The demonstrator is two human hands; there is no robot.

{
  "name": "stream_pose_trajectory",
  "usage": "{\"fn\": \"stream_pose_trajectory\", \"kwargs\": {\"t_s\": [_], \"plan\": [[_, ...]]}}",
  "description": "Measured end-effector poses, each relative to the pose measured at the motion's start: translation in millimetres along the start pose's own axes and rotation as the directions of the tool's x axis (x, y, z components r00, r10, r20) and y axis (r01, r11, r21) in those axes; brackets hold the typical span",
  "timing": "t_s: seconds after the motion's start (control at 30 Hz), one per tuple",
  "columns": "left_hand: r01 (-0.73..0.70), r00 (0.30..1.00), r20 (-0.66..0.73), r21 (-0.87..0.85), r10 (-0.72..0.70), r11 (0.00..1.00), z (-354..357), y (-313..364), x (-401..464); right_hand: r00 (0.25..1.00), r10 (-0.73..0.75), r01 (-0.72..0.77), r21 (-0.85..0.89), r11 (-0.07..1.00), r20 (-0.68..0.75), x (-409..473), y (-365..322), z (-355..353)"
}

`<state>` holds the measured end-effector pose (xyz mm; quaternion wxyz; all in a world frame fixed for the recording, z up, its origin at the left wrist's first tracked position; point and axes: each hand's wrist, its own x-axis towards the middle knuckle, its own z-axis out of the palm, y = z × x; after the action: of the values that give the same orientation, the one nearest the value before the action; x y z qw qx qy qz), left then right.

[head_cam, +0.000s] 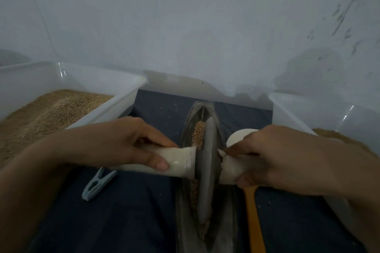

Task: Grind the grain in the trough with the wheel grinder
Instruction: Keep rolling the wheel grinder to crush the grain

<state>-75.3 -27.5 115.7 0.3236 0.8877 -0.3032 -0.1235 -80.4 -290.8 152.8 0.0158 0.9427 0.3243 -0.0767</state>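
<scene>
Head view: my left hand [125,141] and right hand [273,158] each grip a handle [176,163], keeping the wheel [206,168] upright on the grain [198,131] in the trough [186,201].

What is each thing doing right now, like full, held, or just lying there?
Wheel grinder: upright in the trough, held by both handles.
Trough: holds grain along its groove.
Grain: lying in the trough beside the wheel.
Left hand: grips the left handle.
Right hand: grips the right handle.
Left bin: open, holds grain.
Right bin: open, contents mostly hidden.
Spoon: lying beside the trough.
Clothespin: lying on the cloth.
</scene>
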Motion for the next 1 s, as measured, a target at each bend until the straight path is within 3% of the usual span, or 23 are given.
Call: {"fn": "stream_pose_trajectory", "kwargs": {"t_s": [0.1,0.2,0.33,0.4,0.5,0.63,0.77,0.83,1.0], "plan": [[0.068,0.988,-0.141,0.093,-0.055,0.993,5.7,-3.0,7.9,0.998,0.044,-0.045,-0.02,0.999,-0.051,15.2,8.2,7.9],[0.204,0.927,-0.362,0.264,-0.1,0.943,15.0,-9.9,24.2,0.978,0.163,-0.164,0.008,0.986,-0.132,37.9,23.9,21.9],[0.308,0.797,-0.602,0.48,0.053,0.822,32.7,-19.5,44.0,0.913,0.189,-0.225,-0.059,0.973,-0.362,57.3,35.4,41.7],[0.284,0.787,-0.607,0.519,0.113,0.807,34.4,-22.2,45.7,0.906,0.177,-0.225,-0.085,0.971,-0.384,59.1,35.6,44.1],[0.174,0.849,-0.521,0.43,0.086,0.886,25.1,-21.0,36.9,0.948,0.104,-0.154,-0.147,0.977,-0.302,49.8,29.1,33.5],[0.023,0.969,-0.246,0.163,0.018,0.986,8.0,-9.6,12.7,0.995,0.038,-0.048,-0.111,0.993,-0.093,22.2,10.5,12.9],[-0.019,1.0,-0.001,-0.004,0.019,1.0,-2.4,-0.8,-1.6,1.0,-0.004,0.004,-0.024,1.0,0.001,-1.4,-0.2,0.6],[-0.003,1.0,-0.028,0.03,0.004,1.0,0.9,0.7,0.8,1.0,0.018,-0.018,-0.029,0.999,0.003,-0.6,1.2,2.3],[0.181,0.923,-0.384,0.339,-0.04,0.923,17.3,-10.8,24.8,0.975,0.145,-0.163,-0.095,0.982,-0.169,36.0,20.9,23.9]]}}
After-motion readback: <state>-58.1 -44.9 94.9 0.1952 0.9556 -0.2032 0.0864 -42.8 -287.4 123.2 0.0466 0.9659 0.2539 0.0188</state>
